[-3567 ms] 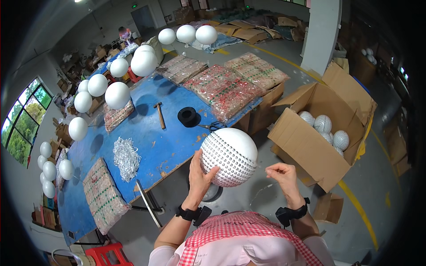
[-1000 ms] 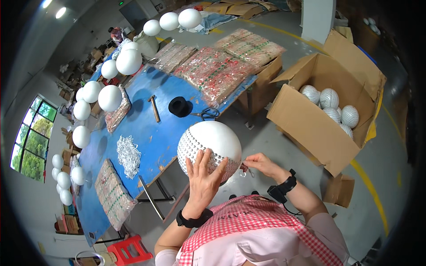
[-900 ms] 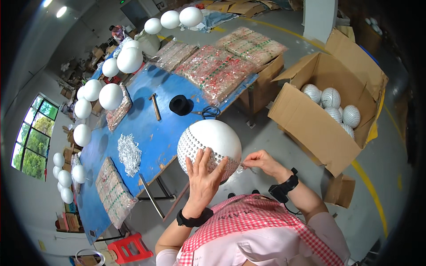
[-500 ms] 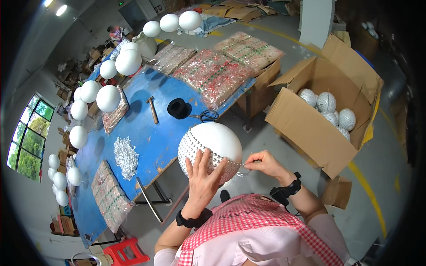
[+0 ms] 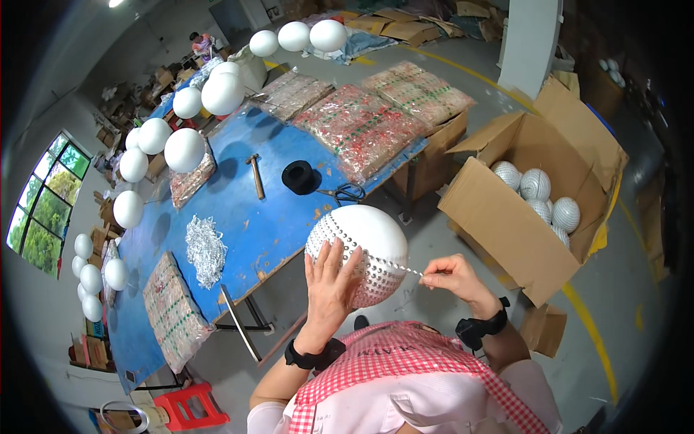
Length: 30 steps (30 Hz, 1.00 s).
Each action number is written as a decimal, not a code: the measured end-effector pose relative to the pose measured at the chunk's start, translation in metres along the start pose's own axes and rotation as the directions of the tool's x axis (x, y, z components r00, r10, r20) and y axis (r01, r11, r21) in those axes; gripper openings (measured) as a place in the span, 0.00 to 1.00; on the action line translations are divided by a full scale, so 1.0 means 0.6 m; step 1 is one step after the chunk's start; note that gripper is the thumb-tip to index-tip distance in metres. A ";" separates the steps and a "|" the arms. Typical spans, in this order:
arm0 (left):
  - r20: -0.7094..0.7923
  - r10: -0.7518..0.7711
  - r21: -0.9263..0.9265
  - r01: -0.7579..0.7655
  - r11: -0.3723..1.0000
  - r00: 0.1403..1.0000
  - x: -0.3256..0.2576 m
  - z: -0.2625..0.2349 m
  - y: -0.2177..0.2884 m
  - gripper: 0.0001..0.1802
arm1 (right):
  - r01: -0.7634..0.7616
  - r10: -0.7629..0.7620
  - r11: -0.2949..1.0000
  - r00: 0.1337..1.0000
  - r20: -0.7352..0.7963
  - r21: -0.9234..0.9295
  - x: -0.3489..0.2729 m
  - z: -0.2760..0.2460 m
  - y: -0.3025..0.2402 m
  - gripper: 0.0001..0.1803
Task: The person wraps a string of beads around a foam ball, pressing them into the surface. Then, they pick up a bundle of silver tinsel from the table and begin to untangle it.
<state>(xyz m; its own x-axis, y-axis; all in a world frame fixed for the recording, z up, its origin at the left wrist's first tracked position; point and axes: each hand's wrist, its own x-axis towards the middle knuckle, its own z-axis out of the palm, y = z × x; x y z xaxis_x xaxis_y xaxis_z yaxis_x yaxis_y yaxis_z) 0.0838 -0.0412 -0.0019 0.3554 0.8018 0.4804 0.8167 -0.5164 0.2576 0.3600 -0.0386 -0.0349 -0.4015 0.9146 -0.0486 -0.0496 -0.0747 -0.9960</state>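
Observation:
A large white ball (image 5: 376, 231), its lower and left parts covered in rows of small silver beads, is in front of me by the table's near edge. The curved fingers of my left hand (image 5: 331, 289) hold its near left side, fingertips on the beaded rows. To the right of the ball, my right hand (image 5: 459, 281) pinches a thin strand of silver beads (image 5: 412, 271) between thumb and fingertips. This strand runs taut from the ball's right side to the pinch. What supports the ball from below is hidden.
On the blue table (image 5: 253, 231) lie a pile of silver strands (image 5: 205, 249), a hammer (image 5: 256, 177), a black hat-shaped item (image 5: 298, 177), scissors (image 5: 348, 192) and wrapped packs (image 5: 361, 126). Several white balls (image 5: 184, 150) stand over its left side. An open carton (image 5: 506, 224) holds beaded balls. A red stool (image 5: 191, 409) stands lower left.
My right hand has moved away from the ball, drawing the strand out straight between them. The left hand stays on the ball. The whole view has shifted slightly.

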 end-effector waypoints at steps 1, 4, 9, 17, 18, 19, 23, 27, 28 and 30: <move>-0.015 -0.028 -0.059 0.027 0.998 1.000 0.000 -0.001 -0.003 0.31 | -0.057 0.057 0.998 0.998 -0.009 0.013 0.005 -0.002 0.014 0.06; -0.049 -0.070 -0.110 0.064 0.992 0.996 0.000 -0.002 -0.007 0.29 | -0.143 0.143 0.990 0.990 0.014 0.019 0.014 0.000 0.040 0.06; -0.026 -0.056 -0.079 0.054 0.995 0.998 -0.008 0.000 -0.020 0.28 | -0.141 0.138 0.989 0.989 0.060 0.037 0.029 0.008 0.053 0.08; -0.004 -0.128 -0.099 0.127 0.987 0.992 0.002 -0.012 -0.014 0.39 | -0.110 0.110 0.994 0.994 0.003 0.023 0.042 0.010 0.058 0.08; -0.027 -0.156 -0.140 0.151 0.979 0.987 0.001 -0.013 -0.019 0.39 | -0.110 0.110 0.994 0.994 0.003 0.023 0.043 0.009 0.059 0.08; -0.048 -0.187 -0.180 0.175 0.968 0.981 0.000 -0.013 -0.023 0.39 | -0.117 0.117 0.993 0.993 0.001 0.020 0.045 0.007 0.059 0.08; -0.132 -0.265 -0.248 0.227 0.942 0.955 -0.006 -0.008 -0.024 0.38 | -0.119 0.118 0.992 0.993 0.022 0.043 0.043 0.012 0.053 0.08; -0.040 -0.256 -0.196 0.244 0.950 0.966 -0.012 -0.009 -0.039 0.37 | -0.093 0.093 0.996 0.995 0.026 -0.007 0.040 0.013 0.055 0.08; -0.055 -0.184 -0.157 0.174 0.972 0.981 -0.007 -0.017 -0.038 0.36 | -0.057 0.059 0.995 0.998 0.019 -0.081 0.038 0.012 0.056 0.07; -0.065 -0.111 -0.117 0.102 0.988 0.992 -0.001 -0.026 -0.033 0.35 | -0.024 0.026 0.988 1.000 0.014 -0.155 0.033 0.013 0.055 0.07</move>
<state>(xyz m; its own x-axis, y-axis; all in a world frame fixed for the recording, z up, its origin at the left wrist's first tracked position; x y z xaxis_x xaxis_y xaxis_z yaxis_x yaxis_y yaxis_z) 0.0605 -0.0358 0.0057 0.2326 0.8327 0.5024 0.7900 -0.4631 0.4018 0.3433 -0.0258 -0.0680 -0.4153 0.9067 -0.0739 0.1023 -0.0341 -0.9942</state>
